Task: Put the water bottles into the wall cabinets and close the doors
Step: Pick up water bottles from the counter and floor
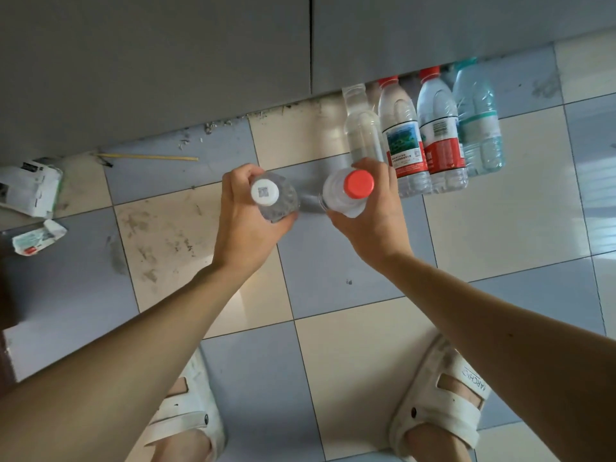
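A clear plastic white-capped bottle (pixel 274 198) was gripped by the left hand (pixel 245 221), a red-capped clear bottle (pixel 348 192) by the right hand (pixel 373 215), fingers wrapped around each, above the tiled floor (pixel 350 328).

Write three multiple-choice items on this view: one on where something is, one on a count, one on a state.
1. Where do the bottles not yet picked up stand?
A. On the floor against the cabinet base
B. On a shelf
C. Beside the person's sandals

2. How many bottles stand in that row?
A. Two
B. Four
C. Six

3. What are the two hands doing?
A. Both hang empty
B. Only one holds a bottle
C. Each grips one bottle

Answers:
1 A: the row sits on the tiled floor at the foot of the grey cabinet.
2 B: clear unlabelled bottle, two red-labelled bottles, teal bottle.
3 C: the left hand wraps the white-capped bottle, the right hand the red-capped bottle.
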Motion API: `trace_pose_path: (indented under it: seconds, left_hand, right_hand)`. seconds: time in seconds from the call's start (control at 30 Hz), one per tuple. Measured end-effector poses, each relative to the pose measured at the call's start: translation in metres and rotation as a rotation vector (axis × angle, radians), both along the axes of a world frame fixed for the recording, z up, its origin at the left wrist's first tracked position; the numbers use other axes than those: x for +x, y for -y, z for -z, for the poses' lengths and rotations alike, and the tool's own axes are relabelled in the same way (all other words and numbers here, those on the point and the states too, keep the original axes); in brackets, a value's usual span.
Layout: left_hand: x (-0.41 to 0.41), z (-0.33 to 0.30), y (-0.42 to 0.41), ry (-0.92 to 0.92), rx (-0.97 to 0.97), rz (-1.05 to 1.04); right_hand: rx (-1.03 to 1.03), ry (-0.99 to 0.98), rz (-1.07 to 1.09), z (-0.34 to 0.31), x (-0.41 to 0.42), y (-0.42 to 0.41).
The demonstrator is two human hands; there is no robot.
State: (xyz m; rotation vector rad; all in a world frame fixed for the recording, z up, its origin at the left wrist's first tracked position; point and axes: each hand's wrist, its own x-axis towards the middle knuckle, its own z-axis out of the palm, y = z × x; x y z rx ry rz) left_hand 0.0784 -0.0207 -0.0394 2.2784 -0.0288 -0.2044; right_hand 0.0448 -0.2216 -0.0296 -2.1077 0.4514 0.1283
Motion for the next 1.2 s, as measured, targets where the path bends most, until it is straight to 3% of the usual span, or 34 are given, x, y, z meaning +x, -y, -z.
trace_pose_path:
  seconds: [0.37, 0.67, 0.93, 1.2]
  left_hand:
    - [-0.004, 0.019, -0.001, -0.101, -0.161, -0.103]
    - [-0.012, -0.029, 0.011, -0.159, -0.153, -0.158]
    - [-0.010, -0.169, 0.025, -0.196, -0.191, -0.168]
    - [0.013, -0.379, 0.030, -0.129, -0.250, -0.079]
  right_hand:
    - [0.099, -0.050, 0.125, 0.036, -0.008, -0.001]
    - [0.151, -0.117, 0.143, -0.010, -0.015, 0.003]
    - [0.224, -0.101, 0.153, -0.149, -0.023, 0.011]
    - [0.290, -0.028, 0.152, -0.361, -0.009, 0.008]
